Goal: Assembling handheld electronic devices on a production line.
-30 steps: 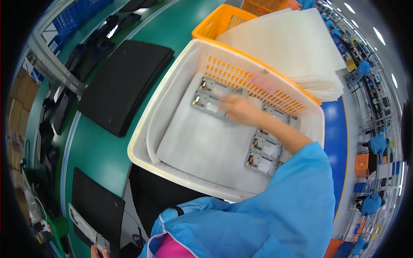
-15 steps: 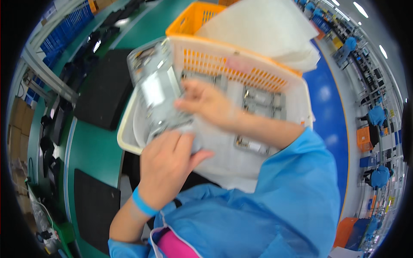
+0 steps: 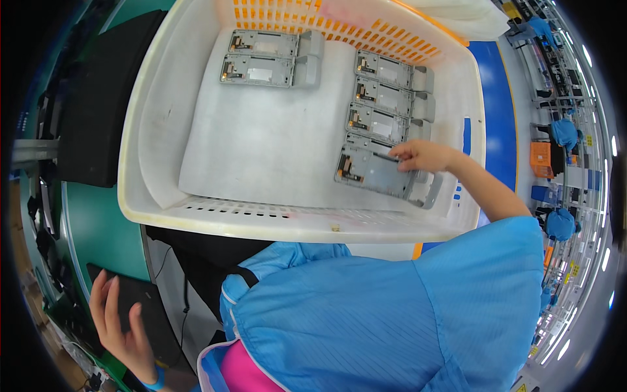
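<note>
My right hand (image 3: 423,157) reaches into the right side of a white plastic crate (image 3: 287,228). Its fingers are closed at the upper edge of a grey device housing (image 3: 375,171), which lies slightly tilted at the near end of a column of similar housings (image 3: 379,122). Part of the housing just behind is covered by it. Down at the left, my left hand (image 3: 124,326) is held over a black mat (image 3: 147,297), fingers spread, with nothing in it. A blue band circles its wrist.
Two more grey housings (image 3: 258,70) lie at the crate's far left on a white liner sheet (image 3: 261,137). A black pad (image 3: 98,104) rests on the green bench (image 3: 101,225) left of the crate. People in blue work in the distance at right.
The grey housing, held by both hands over the crate's left side, is now low at its right side with my right hand. My left hand has let go and moved out left.
</note>
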Tool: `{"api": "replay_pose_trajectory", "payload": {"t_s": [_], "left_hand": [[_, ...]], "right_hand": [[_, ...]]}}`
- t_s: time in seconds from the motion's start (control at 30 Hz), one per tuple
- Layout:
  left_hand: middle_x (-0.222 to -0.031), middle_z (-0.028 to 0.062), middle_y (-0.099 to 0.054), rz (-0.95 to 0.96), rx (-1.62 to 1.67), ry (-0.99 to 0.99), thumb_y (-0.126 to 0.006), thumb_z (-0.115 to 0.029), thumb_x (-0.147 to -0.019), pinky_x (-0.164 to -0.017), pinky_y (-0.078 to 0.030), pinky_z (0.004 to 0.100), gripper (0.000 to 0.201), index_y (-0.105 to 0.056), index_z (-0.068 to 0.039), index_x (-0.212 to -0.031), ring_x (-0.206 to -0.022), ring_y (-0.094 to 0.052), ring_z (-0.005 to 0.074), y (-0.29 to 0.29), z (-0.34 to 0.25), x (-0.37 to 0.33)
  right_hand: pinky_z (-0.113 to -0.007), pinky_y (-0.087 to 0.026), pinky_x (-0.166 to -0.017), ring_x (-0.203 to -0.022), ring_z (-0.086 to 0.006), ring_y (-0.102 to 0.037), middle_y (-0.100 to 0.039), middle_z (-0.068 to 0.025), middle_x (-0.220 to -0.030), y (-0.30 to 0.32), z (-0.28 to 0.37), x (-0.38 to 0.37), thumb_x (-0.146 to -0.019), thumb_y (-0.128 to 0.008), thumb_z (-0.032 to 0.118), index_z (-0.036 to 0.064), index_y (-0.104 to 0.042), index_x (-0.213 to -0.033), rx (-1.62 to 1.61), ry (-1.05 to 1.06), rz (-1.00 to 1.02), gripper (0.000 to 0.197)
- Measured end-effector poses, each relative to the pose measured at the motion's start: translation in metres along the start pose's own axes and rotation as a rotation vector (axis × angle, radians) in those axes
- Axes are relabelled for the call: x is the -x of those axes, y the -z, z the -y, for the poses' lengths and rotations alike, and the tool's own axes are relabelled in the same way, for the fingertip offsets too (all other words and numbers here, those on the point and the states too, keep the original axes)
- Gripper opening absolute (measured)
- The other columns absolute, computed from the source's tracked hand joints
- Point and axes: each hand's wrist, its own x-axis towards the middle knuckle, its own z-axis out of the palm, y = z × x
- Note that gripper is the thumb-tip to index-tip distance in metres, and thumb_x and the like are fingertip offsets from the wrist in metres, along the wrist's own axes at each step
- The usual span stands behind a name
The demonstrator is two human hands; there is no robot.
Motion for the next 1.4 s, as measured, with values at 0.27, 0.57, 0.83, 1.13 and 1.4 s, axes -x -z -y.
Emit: {"api": "replay_pose_trajectory", "payload": {"t_s": [0.27,0.57,0.83,1.13,1.4], "left_hand": [[-0.141,0.0142,-0.056,-0.029,-0.089,0.18,-0.058,-0.001,-0.099,-0.105,-0.048,0.0379,0.034,-0.062,-0.001,-0.132,-0.124,-0.06,0.0272,0.002,0.031,0.035],[-0.138,0.0163,-0.059,-0.027,-0.054,0.261,-0.061,0.0,-0.095,-0.106,-0.044,0.0397,0.034,-0.064,0.001,-0.129,-0.126,-0.057,0.0323,-0.005,0.039,0.054],[-0.135,0.0164,-0.061,-0.056,-0.001,0.281,-0.062,0.001,-0.094,-0.105,-0.045,0.0391,0.035,-0.065,0.0,-0.128,-0.124,-0.059,0.0319,-0.009,0.04,0.059],[-0.129,0.0156,-0.064,-0.128,0.007,0.373,-0.067,0.001,-0.089,-0.101,-0.048,0.0374,0.033,-0.068,0.0,-0.123,-0.118,-0.062,0.0305,0.002,0.033,0.094],[-0.118,0.0153,-0.068,-0.632,-0.042,0.884,-0.071,-0.005,-0.089,-0.089,-0.053,0.0352,0.028,-0.07,-0.003,-0.117,-0.107,-0.067,0.0315,0.008,0.066,0.206]], "right_hand": [[-0.039,-0.055,-0.077,-0.087,-0.0288,-0.071,-0.073,-0.0151,-0.089,-0.058,-0.02,-0.017,-0.089,-0.071,0.017,0.0011,-0.072,-0.101,0.624,-0.073,0.007,0.02],[-0.042,-0.056,-0.064,-0.08,-0.0313,-0.073,-0.073,-0.0134,-0.084,-0.084,-0.01,-0.006,-0.083,-0.076,0.032,0.0079,-0.077,-0.078,0.953,-0.141,-0.05,0.024],[-0.045,-0.056,-0.064,-0.077,-0.031,-0.073,-0.072,-0.0148,-0.082,-0.088,-0.03,0.006,-0.075,-0.084,0.035,0.0037,-0.073,-0.083,0.766,-0.192,-0.04,0.034],[-0.036,-0.056,-0.053,-0.051,-0.0178,-0.069,-0.072,-0.0093,-0.066,-0.092,-0.069,-0.014,-0.074,-0.075,0.022,0.0063,-0.069,-0.067,0.302,-0.356,-0.008,0.018],[-0.031,-0.056,-0.058,-0.062,-0.0205,-0.069,-0.067,-0.0099,-0.073,-0.03,0.088,0.003,-0.092,-0.067,0.007,-0.003,-0.066,-0.092,0.319,-0.038,-0.279,0.01]]}}
